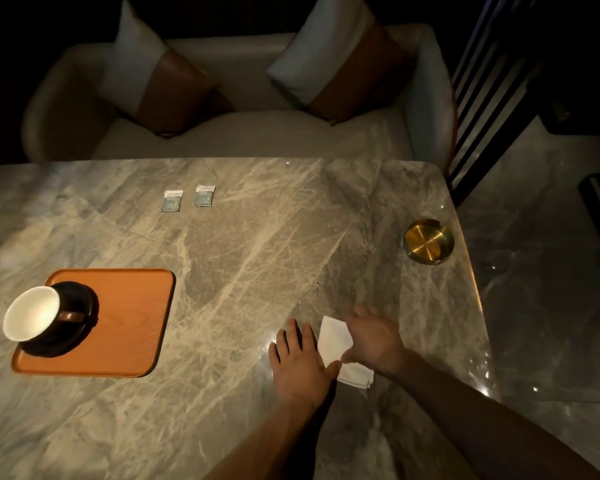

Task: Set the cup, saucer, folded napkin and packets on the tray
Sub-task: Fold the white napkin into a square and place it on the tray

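no legible text, print on two packets [172,200] too small

The cup [32,313] sat on its saucer [84,303] at the tray's [132,320] left edge. The white napkin [335,337] lay near the table's [257,254] right edge, two packets [187,199] near its far edge.

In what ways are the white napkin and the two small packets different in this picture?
The napkin lies near the person, on the bare table between both hands; the packets lie untouched at the far side. The napkin is plain white and larger; each packet is grey-blue with a white top strip and smaller. The left hand and right hand press on the napkin. Both things are flat and not yet on the tray.
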### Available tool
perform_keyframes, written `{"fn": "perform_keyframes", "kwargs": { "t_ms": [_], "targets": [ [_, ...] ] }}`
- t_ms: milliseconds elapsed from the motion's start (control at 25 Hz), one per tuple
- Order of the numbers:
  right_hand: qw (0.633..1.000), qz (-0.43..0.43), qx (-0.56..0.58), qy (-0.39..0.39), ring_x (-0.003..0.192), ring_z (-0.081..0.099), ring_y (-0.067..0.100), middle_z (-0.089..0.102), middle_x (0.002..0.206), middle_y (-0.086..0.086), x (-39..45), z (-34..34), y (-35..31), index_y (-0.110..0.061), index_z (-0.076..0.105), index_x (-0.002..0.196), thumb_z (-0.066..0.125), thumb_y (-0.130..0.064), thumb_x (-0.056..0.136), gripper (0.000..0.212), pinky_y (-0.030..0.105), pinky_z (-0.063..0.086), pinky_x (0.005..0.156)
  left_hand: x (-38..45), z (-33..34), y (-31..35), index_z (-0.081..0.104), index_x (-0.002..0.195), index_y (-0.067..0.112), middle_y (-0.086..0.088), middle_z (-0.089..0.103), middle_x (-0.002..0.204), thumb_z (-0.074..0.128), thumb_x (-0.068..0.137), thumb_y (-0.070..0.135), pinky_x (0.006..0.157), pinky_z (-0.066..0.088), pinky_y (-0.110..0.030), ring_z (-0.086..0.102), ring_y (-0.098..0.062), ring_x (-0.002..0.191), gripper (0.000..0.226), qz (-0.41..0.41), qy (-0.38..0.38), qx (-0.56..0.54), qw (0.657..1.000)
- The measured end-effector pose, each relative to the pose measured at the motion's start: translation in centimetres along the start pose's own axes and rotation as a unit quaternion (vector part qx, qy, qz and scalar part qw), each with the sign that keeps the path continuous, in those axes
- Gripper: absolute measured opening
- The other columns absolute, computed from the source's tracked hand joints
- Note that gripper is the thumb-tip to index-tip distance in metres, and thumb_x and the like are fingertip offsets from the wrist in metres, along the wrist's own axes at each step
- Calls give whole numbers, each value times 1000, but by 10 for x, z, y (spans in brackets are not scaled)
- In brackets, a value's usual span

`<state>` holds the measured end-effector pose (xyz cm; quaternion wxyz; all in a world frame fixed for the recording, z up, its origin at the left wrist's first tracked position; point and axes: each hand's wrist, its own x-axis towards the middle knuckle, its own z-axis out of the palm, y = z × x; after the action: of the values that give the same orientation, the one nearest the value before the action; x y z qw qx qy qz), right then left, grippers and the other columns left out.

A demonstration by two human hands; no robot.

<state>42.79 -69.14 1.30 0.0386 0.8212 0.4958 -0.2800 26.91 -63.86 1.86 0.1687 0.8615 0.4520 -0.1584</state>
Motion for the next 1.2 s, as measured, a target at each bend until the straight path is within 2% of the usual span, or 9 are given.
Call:
{"fn": "perform_keyframes", "kwargs": {
  "t_ms": [120,240,360,480,560,680,800,1040,1200],
  "targets": [
    [995,-14,97,13,104,61,21,56,121,-5,-10,5,-5,-28,54,117,77,-37,73,51,30,46,75,-8,-9,8,32,147,25,-7,15,161,56,82,64,119,12,-45,12,-29,147,80,-32,-2,-50,998],
    [980,-41,194,-1,83,64,13,64,85,-13,-29,0,-5,-42,51,85,70,-32,71,25,24,39,57,-18,-13,4,45,136,27,-4,19,157,64,76,59,117,15,-45,17,-28,143,71,-77,-32,-107,991],
    [937,-55,346,7,73,62,8,65,76,-7,-47,-13,-9,-35,57,78,75,-26,73,21,28,47,60,-27,-25,-9,59,123,33,3,39,146,67,70,55,115,26,-44,33,-22,136,58,-80,-84,-179,977],
    [850,-47,524,14,81,71,14,73,88,0,-67,-33,-15,-29,67,92,79,-16,77,24,33,58,68,-41,-43,-29,73,91,43,16,74,94,77,72,31,84,55,-30,67,-1,91,22,-14,-65,-411,909],
    [820,-49,571,10,88,72,12,75,94,-6,-76,-43,-22,-32,68,102,81,-17,78,31,30,61,70,-50,-54,-45,72,94,47,23,72,97,82,71,21,74,51,-13,66,4,91,37,17,-58,-488,871],
    [780,-42,623,31,92,72,13,76,97,-9,-83,-50,-44,-30,67,107,82,-18,77,35,32,61,73,-57,-69,-68,59,105,12,-5,73,108,88,64,17,75,58,-24,70,-18,102,50,31,-86,-590,802],
    [751,-27,656,64,92,73,19,77,98,-3,-83,-51,-73,-26,68,108,82,-18,77,35,39,62,77,-59,-84,-91,47,104,6,-23,71,105,87,68,14,71,58,-32,71,-34,95,55,41,-92,-661,744],
    [735,-24,671,98,93,73,22,75,101,1,-71,-45,-149,-31,64,109,81,-20,79,37,46,61,78,-50,-108,-141,60,120,29,2,73,111,76,76,22,74,56,-24,70,-16,101,47,59,-53,-633,770],
    [717,-27,689,102,96,72,25,74,109,5,-54,-41,-204,-34,55,117,74,-12,85,43,46,61,79,-38,-130,-200,61,119,23,-3,74,110,66,74,14,77,58,-33,70,-21,101,46,56,-58,-648,758]
  ]
}}
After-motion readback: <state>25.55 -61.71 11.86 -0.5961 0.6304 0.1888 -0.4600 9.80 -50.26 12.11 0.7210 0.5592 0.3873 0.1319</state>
